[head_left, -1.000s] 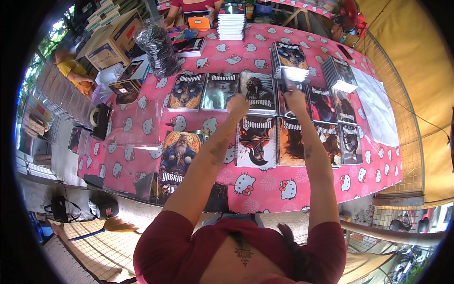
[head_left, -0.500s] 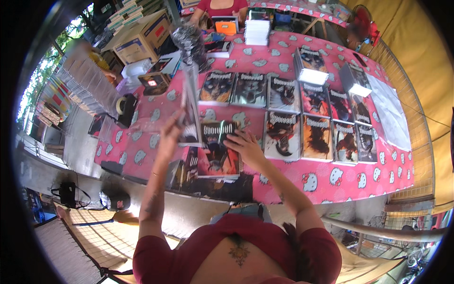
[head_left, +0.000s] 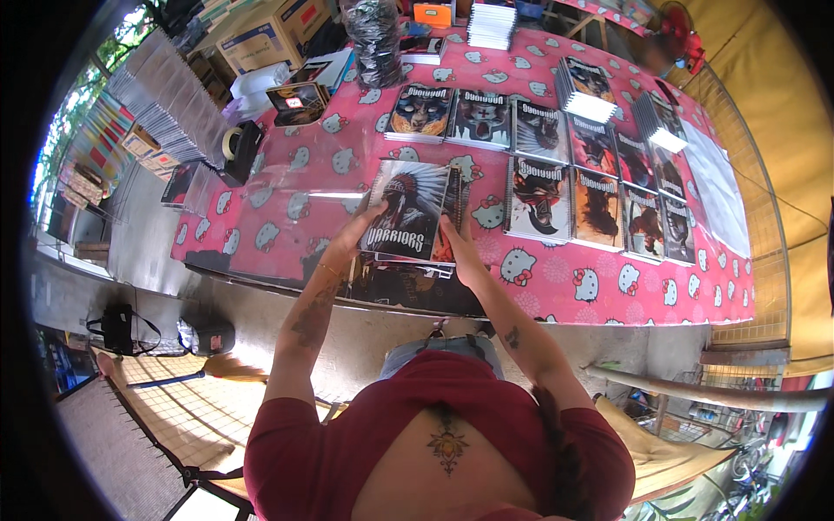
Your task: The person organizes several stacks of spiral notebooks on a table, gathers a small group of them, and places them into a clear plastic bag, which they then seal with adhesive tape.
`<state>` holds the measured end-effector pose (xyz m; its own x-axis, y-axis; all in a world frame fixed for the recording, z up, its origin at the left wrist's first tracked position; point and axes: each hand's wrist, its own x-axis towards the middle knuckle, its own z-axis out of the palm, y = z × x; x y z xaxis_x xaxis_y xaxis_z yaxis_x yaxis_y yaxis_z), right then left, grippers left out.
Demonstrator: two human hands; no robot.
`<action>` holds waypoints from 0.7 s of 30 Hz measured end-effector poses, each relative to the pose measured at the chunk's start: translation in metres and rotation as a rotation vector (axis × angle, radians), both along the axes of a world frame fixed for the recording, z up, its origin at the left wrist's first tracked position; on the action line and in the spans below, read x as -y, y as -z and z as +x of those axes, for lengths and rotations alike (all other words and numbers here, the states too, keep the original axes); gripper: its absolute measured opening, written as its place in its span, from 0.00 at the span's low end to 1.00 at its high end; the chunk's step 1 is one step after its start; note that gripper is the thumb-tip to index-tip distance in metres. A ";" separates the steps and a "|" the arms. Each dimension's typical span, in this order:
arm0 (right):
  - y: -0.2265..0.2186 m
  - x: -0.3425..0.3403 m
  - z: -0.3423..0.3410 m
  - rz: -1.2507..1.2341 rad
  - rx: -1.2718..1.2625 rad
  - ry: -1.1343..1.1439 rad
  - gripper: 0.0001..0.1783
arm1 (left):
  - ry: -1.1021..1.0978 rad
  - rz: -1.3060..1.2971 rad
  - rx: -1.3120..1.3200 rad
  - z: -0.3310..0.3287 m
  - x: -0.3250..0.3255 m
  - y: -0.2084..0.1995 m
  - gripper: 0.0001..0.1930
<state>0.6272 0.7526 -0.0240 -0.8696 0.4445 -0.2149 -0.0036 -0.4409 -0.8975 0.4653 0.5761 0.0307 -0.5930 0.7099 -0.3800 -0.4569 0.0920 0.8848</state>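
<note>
A notebook [head_left: 406, 208] with a feathered-headdress cover lies on top of a small pile near the front edge of the table. My left hand [head_left: 351, 233] is closed on its left edge, thumb over the cover. At the right edge my right hand [head_left: 462, 250] presses against the pile, its fingers partly hidden beside it. Another dark notebook [head_left: 453, 198] shows from under the top one at the right. Below the pile, a dark printed sheet [head_left: 408, 286] covers the table's front edge.
Rows of dark-covered notebooks [head_left: 539, 201] lie to the right, with thicker stacks [head_left: 591, 106] behind. A black-wrapped roll [head_left: 373, 43], a tape dispenser [head_left: 241, 152] and a tall stack in clear sleeves [head_left: 174, 104] stand at the left and back. Pink patterned cloth [head_left: 556, 304] covers the table.
The notebook my left hand held tilted up now lies flat on the pile, headdress cover upward. My right hand has moved from the cover below to the pile's right edge. The view has shifted.
</note>
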 end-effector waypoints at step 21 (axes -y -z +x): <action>-0.012 -0.385 0.052 1.382 0.332 0.581 0.35 | -0.236 -0.003 -0.931 0.064 -0.213 -0.103 0.21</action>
<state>0.6794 1.1381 -0.0115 -0.5083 0.7043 0.4955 0.4018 0.7029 -0.5869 0.5296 0.7892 0.1333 -0.7857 0.5330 0.3142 0.4221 0.0906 0.9020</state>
